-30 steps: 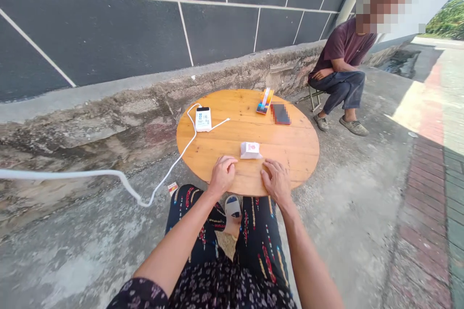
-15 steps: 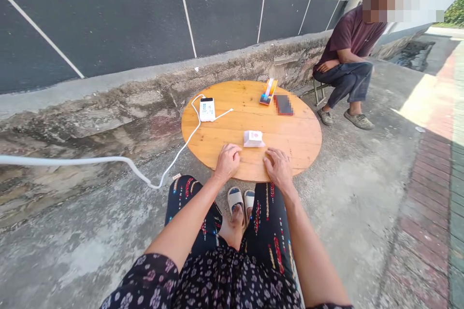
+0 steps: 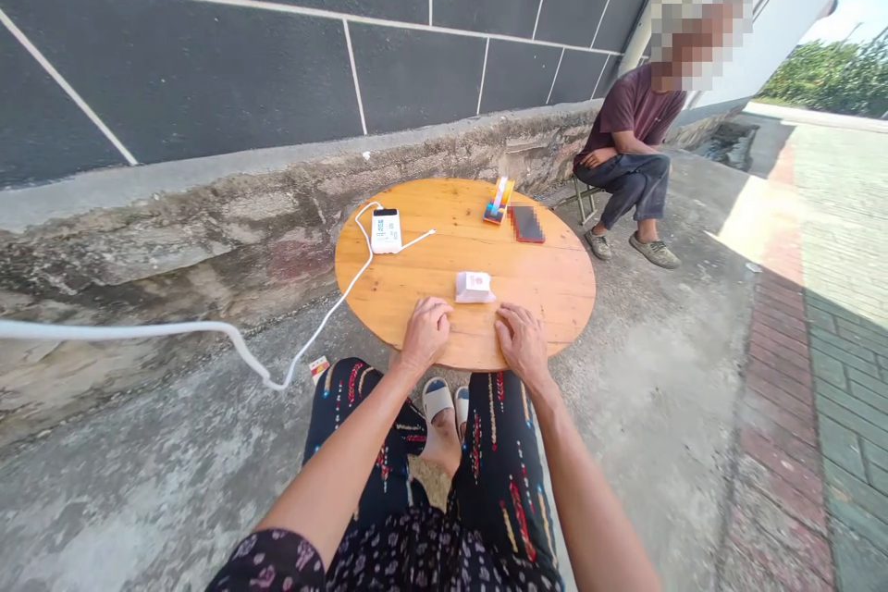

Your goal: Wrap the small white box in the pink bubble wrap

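My left hand [image 3: 425, 333] rests on the near edge of the round wooden table [image 3: 444, 273], fingers loosely bent and holding nothing. On the same edge, to the right, lies my right hand [image 3: 522, 340], its fingers apart and likewise without anything in them. Just beyond and between the two hands sits a small white paper packet [image 3: 474, 288] with a reddish print on top. Neither hand touches it.
A white box-shaped device [image 3: 386, 232] with a white cable [image 3: 326, 335] is at the table's left. An orange-and-blue tape dispenser [image 3: 499, 201] and a dark phone [image 3: 527, 224] lie at the back right. Beyond, a person [image 3: 630, 143] sits on a stool beside the wall [image 3: 277, 74].
The camera view has tilted up and turned slightly right, so the table appears lower and further left. My hands and the things on the table keep their places.
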`<state>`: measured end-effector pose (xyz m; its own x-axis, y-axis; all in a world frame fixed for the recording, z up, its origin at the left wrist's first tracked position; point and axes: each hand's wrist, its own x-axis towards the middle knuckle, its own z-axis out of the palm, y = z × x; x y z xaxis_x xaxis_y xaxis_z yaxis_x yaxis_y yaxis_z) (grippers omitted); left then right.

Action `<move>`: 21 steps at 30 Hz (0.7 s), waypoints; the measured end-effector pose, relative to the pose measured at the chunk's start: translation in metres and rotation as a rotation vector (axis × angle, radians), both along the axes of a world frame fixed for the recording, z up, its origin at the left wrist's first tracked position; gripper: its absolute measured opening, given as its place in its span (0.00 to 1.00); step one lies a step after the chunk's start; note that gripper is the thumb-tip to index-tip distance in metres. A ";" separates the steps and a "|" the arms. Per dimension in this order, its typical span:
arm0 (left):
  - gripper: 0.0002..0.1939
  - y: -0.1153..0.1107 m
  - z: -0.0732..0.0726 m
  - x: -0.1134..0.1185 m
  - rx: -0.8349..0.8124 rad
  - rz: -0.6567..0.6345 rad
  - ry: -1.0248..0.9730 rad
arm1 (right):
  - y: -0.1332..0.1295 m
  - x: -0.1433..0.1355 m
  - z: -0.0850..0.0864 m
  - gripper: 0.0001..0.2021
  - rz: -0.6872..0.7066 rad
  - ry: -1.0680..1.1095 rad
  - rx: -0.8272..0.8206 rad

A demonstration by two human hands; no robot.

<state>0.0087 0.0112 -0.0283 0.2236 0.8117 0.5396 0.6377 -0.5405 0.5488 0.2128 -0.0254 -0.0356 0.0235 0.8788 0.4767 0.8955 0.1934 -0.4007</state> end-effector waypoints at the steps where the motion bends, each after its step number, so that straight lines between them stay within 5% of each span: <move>1: 0.13 0.000 0.000 0.000 0.000 0.001 0.005 | 0.000 0.000 0.000 0.13 -0.001 -0.001 -0.001; 21: 0.10 -0.009 0.007 -0.001 -0.016 0.101 0.159 | -0.002 -0.008 0.004 0.12 -0.022 -0.070 0.020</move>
